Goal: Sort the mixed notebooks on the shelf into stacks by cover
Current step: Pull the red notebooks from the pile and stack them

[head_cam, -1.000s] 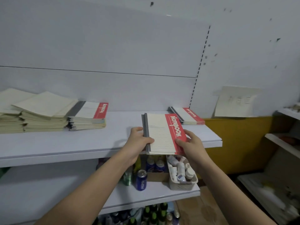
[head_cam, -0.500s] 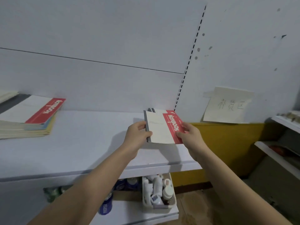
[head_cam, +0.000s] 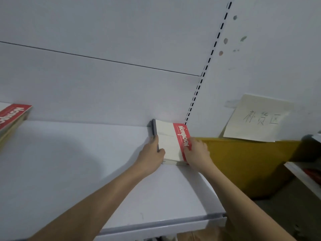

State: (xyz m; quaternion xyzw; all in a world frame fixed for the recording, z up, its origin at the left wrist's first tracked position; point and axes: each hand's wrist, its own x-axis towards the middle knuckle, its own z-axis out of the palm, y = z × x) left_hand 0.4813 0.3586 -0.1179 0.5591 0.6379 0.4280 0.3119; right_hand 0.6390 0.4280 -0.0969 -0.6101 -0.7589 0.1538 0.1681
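We found both hands clamped on one red-banded notebook (head_cam: 171, 141) at the back right corner of the shelf (head_cam: 73, 171). The left hand (head_cam: 152, 153) gripped its dark spine edge, thumb on the cover. The right hand (head_cam: 196, 152) held the red-band edge, fingers curled over it. The notebook lay on top of a small stack (head_cam: 173, 162) of the same cover, whose page edges showed beneath its near side.

In our judgement the step in hand was seating this notebook on its matching stack. To do it well, the spine should be pressed flush with the spines beneath, the near edges squared, and the hands drawn off sideways so the top cover does not slide. The stack sat just beside the right edge of the shelf, so a push to the right risks overhang.

A second red-banded pile (head_cam: 12, 117) sat well apart at the left edge of the shelf. A paper sign (head_cam: 257, 119) hung on the wall beyond the shelf's right end.

Against the frame half a second prior, the notebook had gone from being held up above the shelf to lying down on the corner stack. Both hands had moved further back with it, and the view had swung right, cutting off most of the left pile.
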